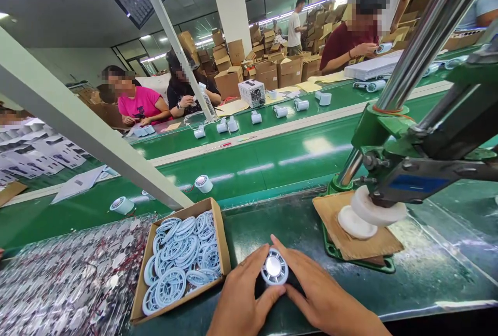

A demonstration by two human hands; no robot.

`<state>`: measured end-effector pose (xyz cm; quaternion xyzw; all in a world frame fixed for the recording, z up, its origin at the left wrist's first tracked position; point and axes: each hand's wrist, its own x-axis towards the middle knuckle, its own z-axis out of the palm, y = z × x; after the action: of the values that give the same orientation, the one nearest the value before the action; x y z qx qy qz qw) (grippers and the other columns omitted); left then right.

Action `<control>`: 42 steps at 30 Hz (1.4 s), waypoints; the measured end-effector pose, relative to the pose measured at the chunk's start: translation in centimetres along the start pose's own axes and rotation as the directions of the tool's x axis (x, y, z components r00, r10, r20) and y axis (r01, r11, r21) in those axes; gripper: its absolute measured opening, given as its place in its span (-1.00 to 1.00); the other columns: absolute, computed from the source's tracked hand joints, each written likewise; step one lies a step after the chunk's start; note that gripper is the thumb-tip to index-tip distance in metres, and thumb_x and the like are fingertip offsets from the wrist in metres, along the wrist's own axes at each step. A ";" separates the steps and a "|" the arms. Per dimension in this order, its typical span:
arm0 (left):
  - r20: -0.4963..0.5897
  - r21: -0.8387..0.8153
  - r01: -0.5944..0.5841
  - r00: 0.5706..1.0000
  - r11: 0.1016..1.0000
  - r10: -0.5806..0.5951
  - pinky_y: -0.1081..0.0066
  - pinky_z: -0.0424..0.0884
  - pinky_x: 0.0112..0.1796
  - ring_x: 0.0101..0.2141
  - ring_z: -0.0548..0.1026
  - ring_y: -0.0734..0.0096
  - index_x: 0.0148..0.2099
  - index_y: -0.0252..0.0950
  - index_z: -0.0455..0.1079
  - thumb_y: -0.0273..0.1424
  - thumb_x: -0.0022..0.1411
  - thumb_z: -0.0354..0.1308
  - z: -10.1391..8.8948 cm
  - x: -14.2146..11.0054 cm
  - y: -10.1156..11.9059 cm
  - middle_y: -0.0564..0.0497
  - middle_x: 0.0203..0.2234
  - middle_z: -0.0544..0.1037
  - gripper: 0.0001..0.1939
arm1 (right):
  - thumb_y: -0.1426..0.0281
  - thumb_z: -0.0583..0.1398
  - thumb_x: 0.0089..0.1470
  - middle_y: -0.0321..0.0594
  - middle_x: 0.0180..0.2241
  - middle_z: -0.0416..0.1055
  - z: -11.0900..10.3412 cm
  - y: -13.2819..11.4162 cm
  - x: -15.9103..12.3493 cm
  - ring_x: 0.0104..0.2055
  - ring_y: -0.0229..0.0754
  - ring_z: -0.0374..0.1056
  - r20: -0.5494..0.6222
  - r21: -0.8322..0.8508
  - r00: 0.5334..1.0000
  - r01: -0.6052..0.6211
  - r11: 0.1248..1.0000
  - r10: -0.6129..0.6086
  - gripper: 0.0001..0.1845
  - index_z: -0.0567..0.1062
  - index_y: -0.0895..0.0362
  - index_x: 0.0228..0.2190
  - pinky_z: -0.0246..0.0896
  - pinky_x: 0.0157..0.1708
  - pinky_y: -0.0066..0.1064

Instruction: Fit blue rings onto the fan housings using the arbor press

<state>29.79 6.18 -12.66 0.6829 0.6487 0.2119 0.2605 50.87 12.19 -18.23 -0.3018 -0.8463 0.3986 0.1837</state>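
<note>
Between my two hands sits a round light-blue housing (274,267), its slotted ring face turned up around a pale disc. The fingers and thumb of my left hand (243,289) close on its left side. From the right, my right hand (317,287) grips the same housing, fingertips meeting those of the left at the top. Its lower body is hidden by the hands. Just left of my hands, a cardboard box (223,242) holds many light-blue slotted rings (171,287).
At right stands a green hand press (392,139) with a white round pad (375,209) over cardboard. Clear-wrapped parts with red wires (78,274) cover the left. Beyond, a green conveyor (257,170) carries similar housings (203,184); people work across it. A slanted white post (97,128) crosses the left.
</note>
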 end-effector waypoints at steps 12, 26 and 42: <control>-0.316 -0.178 0.157 0.926 0.971 -0.208 0.16 0.50 0.16 0.05 0.59 0.09 0.20 -0.05 0.49 -0.37 0.04 0.40 3.5 -0.7 0.5 0.05 0.06 0.61 -0.37 | 0.41 0.05 0.27 -0.15 0.39 0.10 1.8 0.8 0.3 0.39 -0.07 0.14 -0.053 0.012 0.998 -0.025 1.000 0.025 -0.20 -0.13 0.03 0.44 0.18 0.35 -0.13; -0.399 -0.180 0.163 0.889 0.970 -0.224 0.21 0.55 0.10 0.02 0.61 0.08 0.18 -0.11 0.51 -0.34 0.05 0.39 4.8 -1.0 0.6 0.03 0.04 0.62 -0.41 | 0.47 0.01 0.27 -0.24 0.43 0.00 2.1 1.2 0.2 0.42 -0.12 0.07 -0.044 -0.072 0.999 0.004 0.997 -0.008 -0.18 -0.19 -0.02 0.44 0.13 0.38 -0.16; -0.327 -0.237 0.091 0.930 0.967 -0.167 0.06 0.33 0.27 0.24 0.41 0.09 0.32 -0.20 0.35 -0.08 0.30 0.17 5.1 -1.6 0.1 -0.05 0.24 0.45 -0.38 | 0.41 -0.02 0.29 -0.13 0.43 0.00 1.4 0.2 0.5 0.43 -0.09 0.04 -0.059 -0.168 0.995 0.065 0.984 -0.076 -0.23 -0.15 0.03 0.44 0.02 0.42 -0.04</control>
<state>32.95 4.21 -16.47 0.5583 0.7007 0.3801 0.2300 49.79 11.83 -19.17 -0.2985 -0.8803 0.3102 0.1994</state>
